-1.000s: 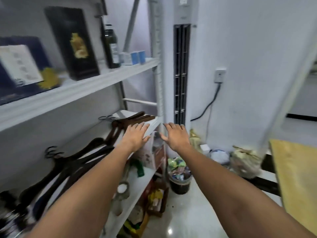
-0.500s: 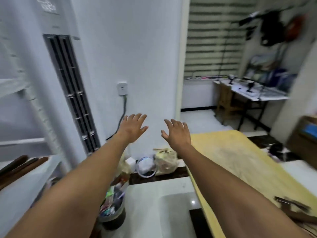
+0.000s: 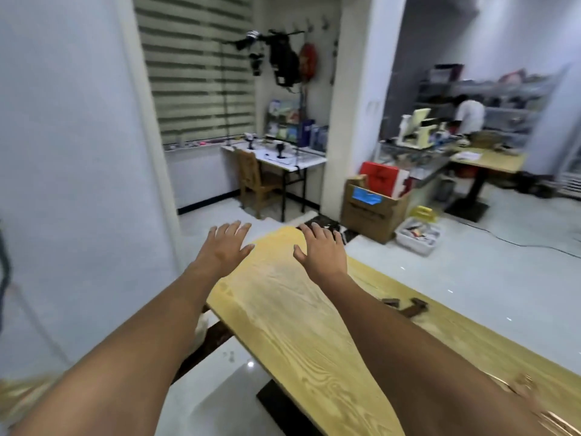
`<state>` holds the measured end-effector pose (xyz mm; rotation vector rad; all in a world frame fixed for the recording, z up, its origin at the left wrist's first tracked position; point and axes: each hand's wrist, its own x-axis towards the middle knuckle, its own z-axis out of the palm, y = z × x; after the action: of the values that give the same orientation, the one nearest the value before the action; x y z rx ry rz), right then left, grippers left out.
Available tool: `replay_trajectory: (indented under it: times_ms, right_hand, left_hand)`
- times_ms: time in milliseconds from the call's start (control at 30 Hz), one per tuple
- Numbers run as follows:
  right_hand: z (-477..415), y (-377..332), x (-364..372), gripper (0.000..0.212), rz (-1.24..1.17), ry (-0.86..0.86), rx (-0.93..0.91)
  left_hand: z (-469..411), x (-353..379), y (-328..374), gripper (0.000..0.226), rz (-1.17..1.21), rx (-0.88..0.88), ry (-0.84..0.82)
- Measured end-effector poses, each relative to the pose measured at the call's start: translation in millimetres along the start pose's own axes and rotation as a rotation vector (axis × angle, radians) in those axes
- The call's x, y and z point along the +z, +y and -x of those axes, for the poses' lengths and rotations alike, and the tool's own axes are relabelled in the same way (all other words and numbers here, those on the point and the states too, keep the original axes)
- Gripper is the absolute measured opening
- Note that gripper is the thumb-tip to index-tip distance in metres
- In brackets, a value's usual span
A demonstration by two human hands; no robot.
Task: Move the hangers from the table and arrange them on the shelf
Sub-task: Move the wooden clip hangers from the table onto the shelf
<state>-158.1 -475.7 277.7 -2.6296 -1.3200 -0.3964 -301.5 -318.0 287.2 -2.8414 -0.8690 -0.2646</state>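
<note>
Yellow grained wood filled the middle of your view, where the long yellow wooden table ran from the near right toward the far centre. Your left hand was held out palm down over the table's far left edge. Its fingers were straight and spread, with nothing in them. Your right hand was just beside it over the far end of the table, and its fingers were also straight, a little apart, and empty. The two hands were near each other without touching. You could not tell whether either palm rested on the wood.

The dark brown wooden hangers lay flat near the table's right edge, just right of your right forearm, which hid part of them. Blur made them too soft to count.

Beyond the far end of the table, a brown cardboard box stood on the pale floor with a white plastic bin to its right. Farther off to the left, a wooden chair stood at a white desk below a grey striped blind.
</note>
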Motion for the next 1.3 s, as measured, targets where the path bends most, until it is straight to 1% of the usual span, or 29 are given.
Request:
replay_trajectory:
  times_ms: [133, 333, 567, 933, 1033, 1200, 1300]
  right_hand:
    - [23, 49, 8, 0.057, 0.04, -0.036, 0.153]
    - [64, 119, 20, 0.057, 0.076, -0.113, 0.383]
    - [96, 177, 37, 0.056, 0.092, -0.148, 0.532]
    - [85, 266, 103, 0.055, 0.028, -0.221, 0.604]
    - [77, 290, 119, 0.052, 0.014, -0.238, 0.591]
    - [67, 320, 141, 0.048, -0.007, -0.219, 0.568]
    - [67, 331, 155, 0.05, -0.009, -0.242, 0.55]
  left_hand:
    - [-32, 22, 52, 0.057, 0.063, 0.161, -0.02]
    - [-55, 54, 129, 0.056, 0.167, 0.355, -0.08]
    - [-73, 84, 205, 0.056, 0.223, 0.514, -0.137]
    - [-117, 154, 299, 0.053, 0.168, 0.618, -0.268]
    - [-128, 173, 321, 0.05, 0.117, 0.691, -0.296]
    - [-145, 196, 348, 0.05, 0.037, 0.815, -0.332]
    - [-152, 208, 356, 0.059, -0.001, 0.875, -0.369]
